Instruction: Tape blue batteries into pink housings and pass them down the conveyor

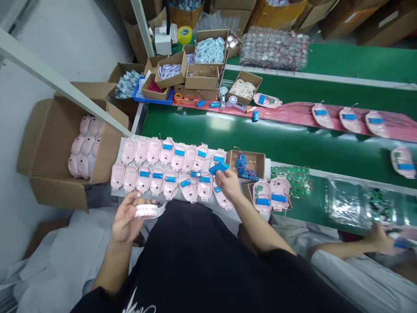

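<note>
At the far left, pink shells (86, 145) were packed in a big box (45, 130). Next, a roll of tape (146, 211) was held by the left hand (125, 221), just in front of two rows of pink cases (130, 178). The fingers were half bent around the roll, and the rest of the hand was open. How tightly it was gripped could not be told. If it was held too loosely, the roll could be dropped. If it was swung too close, a case could be stuck to the tape and pulled out of line.

Blue batteries (158, 175) were laid in many of the cases. In the far row, one plain case (190, 158) seemed to be left without one, so it could be missed.

A blue piece (219, 168) was pinched between the thumb and fingers of the right hand (228, 186), over the right end of the rows. Red wires were seen there, so a battery could be tugged out if a wire was caught. Beside the hand, more blue batteries were heaped in a small box (259, 163). Their wires were tangled, so two could be lifted together.
</note>
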Motion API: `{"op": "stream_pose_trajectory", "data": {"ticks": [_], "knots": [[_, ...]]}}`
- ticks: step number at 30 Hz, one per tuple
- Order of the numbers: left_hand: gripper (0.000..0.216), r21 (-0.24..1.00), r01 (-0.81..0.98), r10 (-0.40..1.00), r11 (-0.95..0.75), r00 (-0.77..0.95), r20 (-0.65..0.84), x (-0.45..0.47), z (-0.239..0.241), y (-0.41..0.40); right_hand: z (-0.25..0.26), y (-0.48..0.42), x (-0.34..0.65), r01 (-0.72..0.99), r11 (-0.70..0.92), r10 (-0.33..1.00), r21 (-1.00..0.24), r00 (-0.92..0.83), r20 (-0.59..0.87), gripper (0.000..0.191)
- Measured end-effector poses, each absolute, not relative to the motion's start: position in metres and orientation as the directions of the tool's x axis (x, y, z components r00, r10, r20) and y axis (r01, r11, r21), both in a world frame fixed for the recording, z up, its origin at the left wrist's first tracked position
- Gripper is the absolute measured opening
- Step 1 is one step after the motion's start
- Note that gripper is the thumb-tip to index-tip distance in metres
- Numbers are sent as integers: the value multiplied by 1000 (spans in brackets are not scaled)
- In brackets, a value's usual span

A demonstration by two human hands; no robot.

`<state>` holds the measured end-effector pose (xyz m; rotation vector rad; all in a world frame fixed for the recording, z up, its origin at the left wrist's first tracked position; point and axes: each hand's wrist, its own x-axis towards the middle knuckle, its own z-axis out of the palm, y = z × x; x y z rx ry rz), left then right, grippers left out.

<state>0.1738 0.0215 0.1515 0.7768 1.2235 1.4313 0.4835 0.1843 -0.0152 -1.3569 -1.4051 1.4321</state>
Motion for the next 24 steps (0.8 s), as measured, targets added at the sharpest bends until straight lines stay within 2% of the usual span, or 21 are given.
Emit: {"op": "stream_pose_trajectory", "data": {"ticks": [1,3,6,9,13,16,20,22,24], "knots": [[35,952,-299,961,71,-237,-146,175,149,23,2,164,471,-22,-255,933,-967,-267,-240,50],[36,951,-300,962,77,-230,-150,177,143,25,33,130,441,-329,-405,870,-853,-424,-250,52],[34,966,-239,976,94,-171,-138,177,137,27,65,100,394,-523,-497,812,-692,-562,-159,54],[30,974,-222,985,49,-152,-84,178,138,31,74,93,369,-487,-522,751,-700,-652,-107,56],[28,916,-397,950,-47,-302,-82,172,151,38,64,90,373,-376,-464,764,-802,-629,-147,50],[40,814,-546,917,-199,-397,-43,150,165,40,48,87,381,-340,-482,763,-808,-615,-196,51],[40,640,-619,871,-455,-460,175,114,179,39,28,86,392,-267,-469,758,-842,-610,-229,55],[40,677,-587,884,-444,-412,222,112,182,34,27,87,399,-243,-430,735,-869,-653,-181,68],[44,759,-556,927,-339,-333,171,123,181,30,34,90,402,-237,-353,716,-905,-691,-98,87]]}}
